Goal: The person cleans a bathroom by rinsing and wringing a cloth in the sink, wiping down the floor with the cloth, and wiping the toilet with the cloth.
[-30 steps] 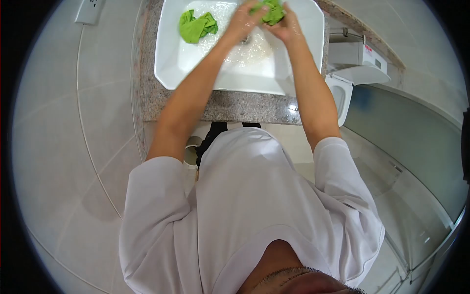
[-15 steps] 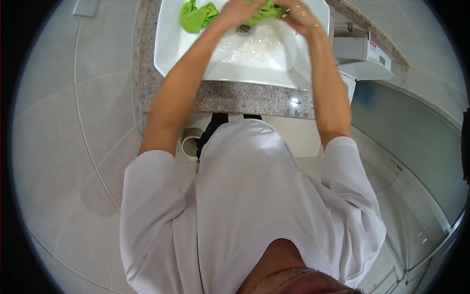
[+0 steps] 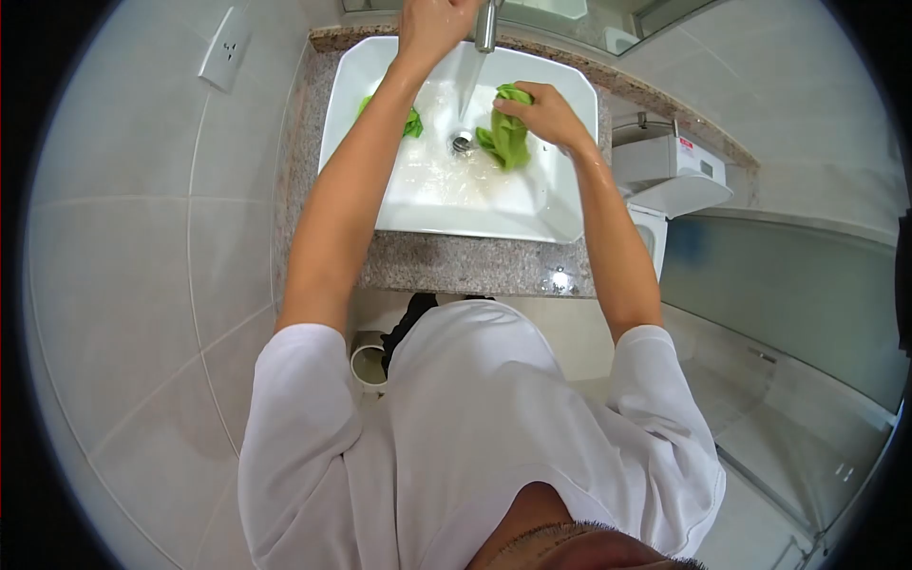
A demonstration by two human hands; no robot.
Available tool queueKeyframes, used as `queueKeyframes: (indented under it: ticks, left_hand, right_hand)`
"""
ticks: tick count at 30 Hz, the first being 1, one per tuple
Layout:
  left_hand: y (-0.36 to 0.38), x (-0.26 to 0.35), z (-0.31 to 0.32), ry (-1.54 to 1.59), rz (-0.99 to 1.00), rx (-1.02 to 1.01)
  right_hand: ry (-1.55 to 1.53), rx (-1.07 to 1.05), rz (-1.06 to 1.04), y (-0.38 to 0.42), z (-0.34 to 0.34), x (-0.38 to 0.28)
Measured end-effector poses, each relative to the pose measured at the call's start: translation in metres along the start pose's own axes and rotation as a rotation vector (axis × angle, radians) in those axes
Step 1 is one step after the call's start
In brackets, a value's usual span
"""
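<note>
While water runs from the tap (image 3: 486, 27), I have my right hand (image 3: 543, 112) closed around a green cloth (image 3: 506, 140), which hangs from that fist into the white sink (image 3: 560, 204), just right of the drain (image 3: 463, 143). My left hand (image 3: 432, 27) reaches up beside the tap; I cannot tell whether its fingers are curled or spread. A second green cloth (image 3: 410, 123) lies in the basin under my left forearm. Granite desk (image 3: 456, 266) borders the sink below both arms.

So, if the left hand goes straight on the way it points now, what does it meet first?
Probably the faucet: the left hand reaches up beside it, nearly touching, though depth is unclear near the frame's edge.
</note>
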State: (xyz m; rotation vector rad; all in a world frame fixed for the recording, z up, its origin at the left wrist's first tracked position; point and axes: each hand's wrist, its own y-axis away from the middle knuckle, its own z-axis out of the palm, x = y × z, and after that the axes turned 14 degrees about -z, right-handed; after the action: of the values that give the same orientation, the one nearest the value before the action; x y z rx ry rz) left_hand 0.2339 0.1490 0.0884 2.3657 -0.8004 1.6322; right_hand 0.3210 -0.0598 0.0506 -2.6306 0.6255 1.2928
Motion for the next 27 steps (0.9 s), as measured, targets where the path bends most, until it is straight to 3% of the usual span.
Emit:
queueKeyframes:
  ticks: [1,3,5,6,10,14,16,22,25,27]
  left_hand:
    - [-0.008,0.002,0.008,0.024,-0.020,0.091]
    - [-0.038,-0.010,0.014,0.027,-0.040,0.027]
    - [-0.048,0.000,0.008,0.037,-0.205,-0.154]
    - [-0.041,0.000,0.010,0.046,-0.246,-0.131]
    - [-0.028,0.009,0.000,0.011,-0.184,-0.115]
    - [-0.017,0.015,-0.003,0.175,-0.297,-0.232]
    - [-0.022,0.001,0.003,0.388,-0.340,-0.318]
    - [-0.034,-0.032,0.021,0.564,-0.419,-0.376]
    - [-0.036,-0.036,0.022,0.529,-0.356,-0.410]
    - [-0.029,-0.077,0.026,0.396,-0.300,-0.401]
  right_hand:
    - [-0.035,0.013,0.023,-0.004,0.007,0.007]
    - [-0.100,0.055,0.037,-0.020,0.024,0.021]
    - [-0.212,0.053,0.045,-0.037,0.042,0.033]
    - [-0.218,0.051,0.056,-0.042,0.051,0.037]
    - [-0.330,0.100,0.070,-0.062,0.071,0.038]
    - [-0.380,0.123,0.093,-0.069,0.078,0.043]
    - [-0.365,0.118,0.091,-0.071,0.075,0.040]
    - [-0.264,0.080,0.036,-0.071,0.062,0.040]
    - [-0.177,0.065,-0.015,-0.066,0.051,0.031]
    - [-0.150,0.071,-0.041,-0.061,0.048,0.031]
